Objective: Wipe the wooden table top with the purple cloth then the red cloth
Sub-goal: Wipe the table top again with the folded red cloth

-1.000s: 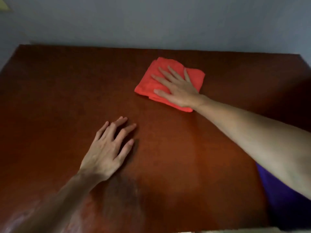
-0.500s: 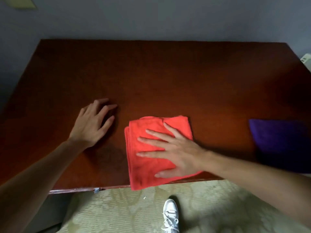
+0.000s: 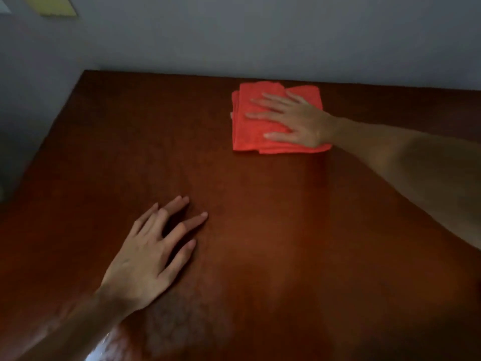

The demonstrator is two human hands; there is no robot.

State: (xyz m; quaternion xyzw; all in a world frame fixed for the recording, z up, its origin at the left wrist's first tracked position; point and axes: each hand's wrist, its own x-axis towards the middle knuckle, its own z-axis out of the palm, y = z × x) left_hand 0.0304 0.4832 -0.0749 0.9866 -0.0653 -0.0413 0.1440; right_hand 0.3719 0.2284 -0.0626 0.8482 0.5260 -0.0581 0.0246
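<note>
A dim room, a plain grey-blue wall (image 3: 260, 35) behind, and a broad, glossy reddish-brown wooden table top (image 3: 260, 217) pushed up against it; on that top, close to the far edge and right of centre, lies the folded red-orange terry cloth (image 3: 253, 128), squared into a thick pad with its layered edges showing on the left and near sides; the right hand (image 3: 299, 121) lies flat on it, palm down, fingers straight and spread toward the left, pressing the cloth to the wood, the forearm reaching in from the right; well apart, nearer and to the left, the left hand (image 3: 148, 259) rests palm down on the bare wood, fingers extended and loosely splayed, holding nothing; high on the wall at the upper left, a pale yellow rectangular patch (image 3: 53, 5), too dim to identify.
</note>
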